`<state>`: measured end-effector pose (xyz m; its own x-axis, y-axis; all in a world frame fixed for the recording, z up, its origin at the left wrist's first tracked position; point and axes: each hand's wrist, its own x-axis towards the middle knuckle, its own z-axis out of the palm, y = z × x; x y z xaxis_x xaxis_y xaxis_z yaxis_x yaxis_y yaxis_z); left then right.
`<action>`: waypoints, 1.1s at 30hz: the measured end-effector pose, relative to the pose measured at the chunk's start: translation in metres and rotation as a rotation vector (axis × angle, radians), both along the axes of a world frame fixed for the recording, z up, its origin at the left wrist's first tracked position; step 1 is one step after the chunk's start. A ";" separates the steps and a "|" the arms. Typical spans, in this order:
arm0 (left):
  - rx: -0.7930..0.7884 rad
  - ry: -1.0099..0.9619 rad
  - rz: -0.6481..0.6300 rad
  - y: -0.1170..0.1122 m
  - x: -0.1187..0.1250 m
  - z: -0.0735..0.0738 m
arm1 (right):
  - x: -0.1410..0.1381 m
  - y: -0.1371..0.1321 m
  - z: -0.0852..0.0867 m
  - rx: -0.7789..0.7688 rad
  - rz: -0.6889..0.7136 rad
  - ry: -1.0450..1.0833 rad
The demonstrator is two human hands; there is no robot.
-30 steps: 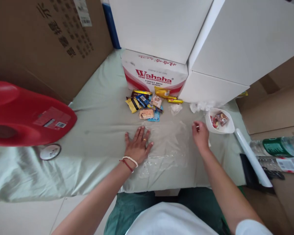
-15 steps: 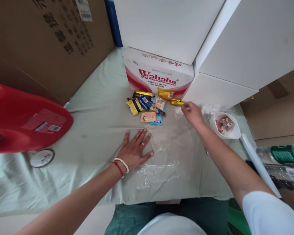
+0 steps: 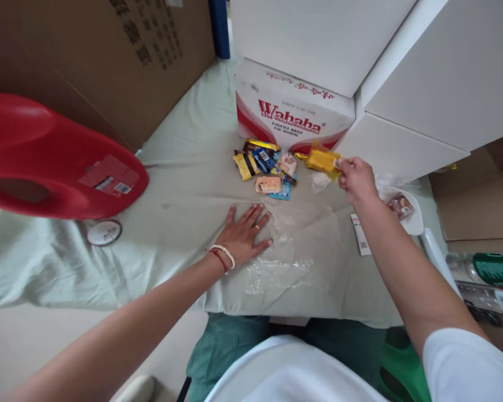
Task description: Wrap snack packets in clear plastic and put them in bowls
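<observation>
My right hand (image 3: 356, 178) is lifted above the table, pinching a yellow snack packet (image 3: 322, 159) by one end. My left hand (image 3: 246, 234) lies flat with its fingers spread on the pale green cloth (image 3: 184, 184), pressing the left edge of a clear plastic sheet (image 3: 295, 251). A small heap of wrapped snacks (image 3: 266, 167) sits beyond the sheet, in front of the red-and-white Wahaha carton (image 3: 293, 114). A white bowl (image 3: 411, 215) holding a brown packet stands to the right, partly hidden by my right forearm.
A red plastic object (image 3: 58, 162) lies at the left, with a round white disc (image 3: 104, 232) below it. Brown cardboard boxes (image 3: 88, 50) and white boxes (image 3: 423, 72) wall the back. A white roll (image 3: 438, 259) and water bottles (image 3: 486, 271) lie at the right edge.
My right hand moved from the bowl to the snack heap, took hold of the yellow packet and lifted it. My left hand stayed flat on the sheet.
</observation>
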<state>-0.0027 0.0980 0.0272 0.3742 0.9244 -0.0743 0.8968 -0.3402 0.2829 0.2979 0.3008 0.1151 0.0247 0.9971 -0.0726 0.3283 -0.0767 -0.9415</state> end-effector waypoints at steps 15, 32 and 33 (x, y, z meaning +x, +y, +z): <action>0.032 0.046 -0.024 0.000 0.003 -0.002 | -0.027 -0.176 -0.029 0.161 0.699 -0.894; 0.029 0.054 -0.009 0.001 0.003 -0.008 | -0.037 -0.184 -0.022 0.055 0.620 -1.000; 0.029 0.050 -0.013 0.001 0.002 -0.007 | -0.040 -0.185 -0.026 0.049 0.649 -0.987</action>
<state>-0.0003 0.0987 0.0200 0.3825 0.9216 -0.0663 0.9051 -0.3593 0.2274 0.2578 0.1156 0.0895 -0.4632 0.8450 -0.2671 0.8795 0.4012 -0.2559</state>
